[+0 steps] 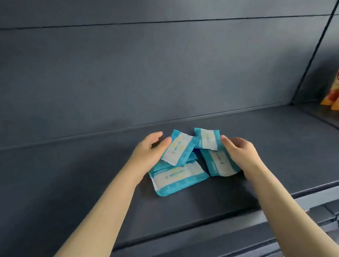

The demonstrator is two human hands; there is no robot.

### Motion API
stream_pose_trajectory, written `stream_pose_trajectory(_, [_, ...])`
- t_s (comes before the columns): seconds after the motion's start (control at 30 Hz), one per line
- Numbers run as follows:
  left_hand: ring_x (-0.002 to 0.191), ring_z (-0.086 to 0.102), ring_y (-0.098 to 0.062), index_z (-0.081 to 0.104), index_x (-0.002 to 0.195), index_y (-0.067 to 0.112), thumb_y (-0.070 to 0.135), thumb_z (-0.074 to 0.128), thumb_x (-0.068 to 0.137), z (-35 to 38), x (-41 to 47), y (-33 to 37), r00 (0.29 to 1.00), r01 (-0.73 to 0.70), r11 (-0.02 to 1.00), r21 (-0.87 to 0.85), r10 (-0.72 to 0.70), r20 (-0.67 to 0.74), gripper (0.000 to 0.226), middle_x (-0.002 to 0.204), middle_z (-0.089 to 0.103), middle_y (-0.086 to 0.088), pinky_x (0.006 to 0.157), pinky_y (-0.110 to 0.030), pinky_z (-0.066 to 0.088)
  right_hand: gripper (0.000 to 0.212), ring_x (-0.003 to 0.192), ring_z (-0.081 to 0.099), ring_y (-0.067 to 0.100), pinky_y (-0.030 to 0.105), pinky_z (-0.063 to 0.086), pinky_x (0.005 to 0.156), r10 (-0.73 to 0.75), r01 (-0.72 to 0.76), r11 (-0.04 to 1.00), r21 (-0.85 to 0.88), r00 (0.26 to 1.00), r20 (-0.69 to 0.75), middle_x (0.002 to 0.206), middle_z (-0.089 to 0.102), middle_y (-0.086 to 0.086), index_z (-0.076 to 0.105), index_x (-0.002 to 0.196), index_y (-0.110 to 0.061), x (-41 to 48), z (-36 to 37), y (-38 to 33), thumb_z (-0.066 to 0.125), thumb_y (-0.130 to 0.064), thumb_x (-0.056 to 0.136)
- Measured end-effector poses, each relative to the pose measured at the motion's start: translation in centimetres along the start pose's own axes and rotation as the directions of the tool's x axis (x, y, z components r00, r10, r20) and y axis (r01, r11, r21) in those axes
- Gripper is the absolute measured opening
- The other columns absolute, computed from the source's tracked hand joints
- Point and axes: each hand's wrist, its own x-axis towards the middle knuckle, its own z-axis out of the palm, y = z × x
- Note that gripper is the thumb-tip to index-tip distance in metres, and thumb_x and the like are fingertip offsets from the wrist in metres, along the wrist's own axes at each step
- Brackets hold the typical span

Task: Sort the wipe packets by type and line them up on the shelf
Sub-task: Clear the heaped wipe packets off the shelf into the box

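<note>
head view: on dark grey shelf (63, 188), left fingers (165, 143) and right fingers (225, 140) grip teal wipe packets (180, 149).

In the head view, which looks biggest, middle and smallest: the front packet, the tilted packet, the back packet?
1. Front packet, largest.
2. Tilted packet by the left hand, next, though farther away, so unsure.
3. Back packet, smallest-looking.
</note>
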Motion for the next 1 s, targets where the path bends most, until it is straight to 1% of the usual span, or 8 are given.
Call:
stream_pose_trajectory(0.13, [0.131, 0.044, -0.02, 0.049, 0.136, 0.041, 0.072, 0.058, 0.079, 1.8, 2.7, -0.3, 0.992, 0.124, 0.913, 0.388, -0.106, -0.066, 0.066, 0.142, 0.047, 0.015, 0.11, -0.047, 0.035, 0.047, 0.102, 0.061, 0.021, 0.039, 0.031, 0.09, -0.008, 0.023, 0.959, -0.284, 0.998, 0.056, 0.098, 0.067, -0.012, 0.064, 0.102, -0.038, 4.5, 0.9, -0.3, 0.052, -0.077, 0.08])
stream_pose_trajectory(0.2, [0.127, 0.048, -0.019, 0.056, 0.126, 0.045, 0.074, 0.059, 0.076, 1.9, 3.1, -0.6, 0.99, 0.137, 0.915, 0.381, -0.119, -0.072, 0.058, 0.135, 0.05, 0.018, 0.108, -0.049, 0.037, 0.047, 0.102, 0.06, 0.02, 0.038, 0.026, 0.086, -0.024, 0.052, 0.946, -0.319, 0.996, 0.09, 0.1, 0.067, -0.014, 0.064, 0.106, -0.038, 5.5, 0.8, -0.4, 0.059, -0.075, 0.077])
stream_pose_trajectory(0.33, [0.091, 0.07, -0.004, 0.066, 0.108, 0.043, 0.051, 0.072, 0.082, 0.8, 2.9, -1.6, 0.995, 0.097, 0.99, 0.107, -0.098, 0.005, 0.028, 0.101, 0.071, 0.021, 0.088, -0.037, 0.056, 0.051, 0.096, 0.066, 0.016, 0.049, 0.041, 0.099, -0.03, 0.058, 0.988, -0.141, 0.98, 0.196, 0.095, 0.066, -0.02, 0.061, 0.091, -0.039, 7.0, 0.7, 0.6, 0.067, -0.078, 0.059])
stream_pose_trajectory(0.43, [0.093, 0.07, -0.005, 0.065, 0.116, 0.036, 0.037, 0.074, 0.085, -0.2, 2.8, -1.3, 0.995, 0.094, 0.994, 0.054, -0.096, 0.034, 0.032, 0.103, 0.073, 0.017, 0.084, -0.031, 0.057, 0.043, 0.086, 0.071, 0.017, 0.053, 0.051, 0.091, -0.05, 0.044, 0.999, 0.029, 0.962, 0.267, 0.09, 0.071, -0.013, 0.065, 0.092, -0.042, 7.3, 0.0, 0.9, 0.075, -0.069, 0.059])
stream_pose_trajectory(0.57, [0.096, 0.068, -0.003, 0.067, 0.112, 0.038, 0.032, 0.075, 0.084, -1.5, 3.1, -0.6, 0.989, 0.089, 0.985, 0.146, -0.104, 0.101, 0.03, 0.104, 0.072, 0.019, 0.083, -0.025, 0.053, 0.023, 0.081, 0.073, 0.016, 0.031, 0.058, 0.067, -0.073, -0.011, 0.979, 0.203, 0.912, 0.403, 0.093, 0.077, 0.001, 0.071, 0.108, -0.012, 6.7, -2.3, 0.6, 0.075, -0.02, 0.087])
stream_pose_trajectory(0.67, [0.098, 0.067, 0.0, 0.066, 0.115, 0.041, 0.039, 0.077, 0.081, -1.8, 3.2, 0.2, 0.984, 0.087, 0.963, 0.257, -0.122, 0.126, 0.035, 0.105, 0.071, 0.023, 0.086, -0.027, 0.054, 0.019, 0.075, 0.071, 0.01, 0.021, 0.054, 0.062, -0.111, 0.049, 0.987, 0.154, 0.898, 0.427, 0.089, 0.077, 0.0, 0.071, 0.102, -0.01, 6.4, -3.6, 1.2, 0.076, -0.014, 0.084])
stream_pose_trajectory(0.87, [0.123, 0.052, 0.001, 0.057, 0.133, 0.035, 0.04, 0.079, 0.079, -1.5, 3.4, 1.2, 0.989, 0.055, 0.9, 0.431, -0.108, 0.1, 0.059, 0.13, 0.057, 0.021, 0.1, -0.03, 0.047, 0.019, 0.083, 0.068, 0.012, 0.022, 0.055, 0.067, -0.18, 0.167, 0.984, 0.067, 0.888, 0.423, 0.096, 0.072, 0.001, 0.065, 0.096, -0.016, 5.2, -4.3, 1.7, 0.078, -0.012, 0.083])
stream_pose_trajectory(1.0, [0.111, 0.057, -0.002, 0.061, 0.127, 0.033, 0.035, 0.079, 0.08, -1.0, 3.3, 1.7, 0.994, 0.011, 0.857, 0.515, -0.066, 0.087, 0.05, 0.121, 0.062, 0.019, 0.098, -0.034, 0.049, 0.019, 0.085, 0.072, 0.014, 0.032, 0.06, 0.073, -0.212, 0.181, 0.977, 0.114, 0.892, 0.399, 0.1, 0.072, 0.001, 0.06, 0.096, -0.011, 4.1, -4.4, 1.3, 0.074, -0.005, 0.085])
